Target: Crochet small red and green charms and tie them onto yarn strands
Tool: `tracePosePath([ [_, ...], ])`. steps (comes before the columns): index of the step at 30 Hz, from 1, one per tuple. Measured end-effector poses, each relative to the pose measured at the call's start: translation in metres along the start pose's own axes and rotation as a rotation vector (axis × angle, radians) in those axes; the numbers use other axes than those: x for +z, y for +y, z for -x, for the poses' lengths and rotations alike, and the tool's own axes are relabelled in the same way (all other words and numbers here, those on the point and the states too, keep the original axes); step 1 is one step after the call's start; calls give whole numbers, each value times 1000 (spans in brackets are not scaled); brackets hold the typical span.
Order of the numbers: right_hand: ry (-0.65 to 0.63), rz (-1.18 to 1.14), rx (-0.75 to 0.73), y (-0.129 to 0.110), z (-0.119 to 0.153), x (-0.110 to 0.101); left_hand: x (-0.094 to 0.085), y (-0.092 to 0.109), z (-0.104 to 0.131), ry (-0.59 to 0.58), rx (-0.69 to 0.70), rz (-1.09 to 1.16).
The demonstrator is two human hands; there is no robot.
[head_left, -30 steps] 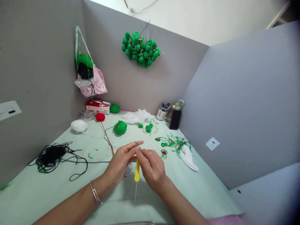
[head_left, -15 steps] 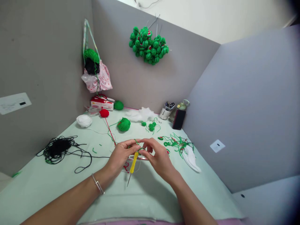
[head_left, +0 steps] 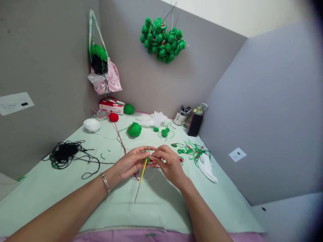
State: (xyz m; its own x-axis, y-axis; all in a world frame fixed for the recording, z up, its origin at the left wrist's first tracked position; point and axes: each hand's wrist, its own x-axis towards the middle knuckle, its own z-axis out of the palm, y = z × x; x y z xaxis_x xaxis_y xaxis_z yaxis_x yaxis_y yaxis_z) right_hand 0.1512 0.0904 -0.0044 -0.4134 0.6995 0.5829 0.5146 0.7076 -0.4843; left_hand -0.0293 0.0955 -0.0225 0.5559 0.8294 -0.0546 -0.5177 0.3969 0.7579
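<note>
A yellow-handled crochet hook (head_left: 143, 172) slants down below my fingers, its metal shaft pointing toward the table's front. Its upper end meets a small piece of green crochet work (head_left: 147, 159), partly hidden by the fingers. My left hand (head_left: 130, 162) is closed on this piece, with a strand of green yarn over a finger. Thumb and fingers of my right hand (head_left: 169, 165) are pinched together at the piece's right side; a bit of red shows there. Exactly what the right fingertips grip is too small to tell. A green yarn ball (head_left: 134, 129) sits beyond my hands.
Black yarn (head_left: 66, 152) lies tangled at left, near a white yarn ball (head_left: 92, 125) and a red one (head_left: 113, 117). Green scraps (head_left: 193, 150) and white cloth (head_left: 207, 168) lie right. A phone (head_left: 195, 125) leans by a pen holder (head_left: 180, 118); white stuffing (head_left: 153, 119) is behind.
My right hand has drawn in with its fingers more tightly pinched. The crochet hook has turned and shows more of its length below my hands. The view has tipped slightly downward.
</note>
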Motion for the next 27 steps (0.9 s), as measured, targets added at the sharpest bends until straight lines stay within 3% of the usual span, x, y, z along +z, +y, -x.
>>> tracePosePath([
  [4, 21, 33, -53, -1, 1, -3, 1, 2, 0, 4, -1, -32],
  [9, 23, 27, -52, 2, 2, -2, 5, 6, 2, 115, 28, -172],
  [15, -22, 106, -60, 8, 5, 4, 2, 8, -1, 208, 184, -413],
  [20, -68, 57, -24, 4, 4, 0, -1, 12, 0, 264, 174, -361],
  [23, -90, -72, 56, 2, 2, -6, -2, 16, 2, 235, 138, -325],
  [27, -120, -254, 316, 9, 0, -18, -9, 27, 3, 123, 46, -288],
])
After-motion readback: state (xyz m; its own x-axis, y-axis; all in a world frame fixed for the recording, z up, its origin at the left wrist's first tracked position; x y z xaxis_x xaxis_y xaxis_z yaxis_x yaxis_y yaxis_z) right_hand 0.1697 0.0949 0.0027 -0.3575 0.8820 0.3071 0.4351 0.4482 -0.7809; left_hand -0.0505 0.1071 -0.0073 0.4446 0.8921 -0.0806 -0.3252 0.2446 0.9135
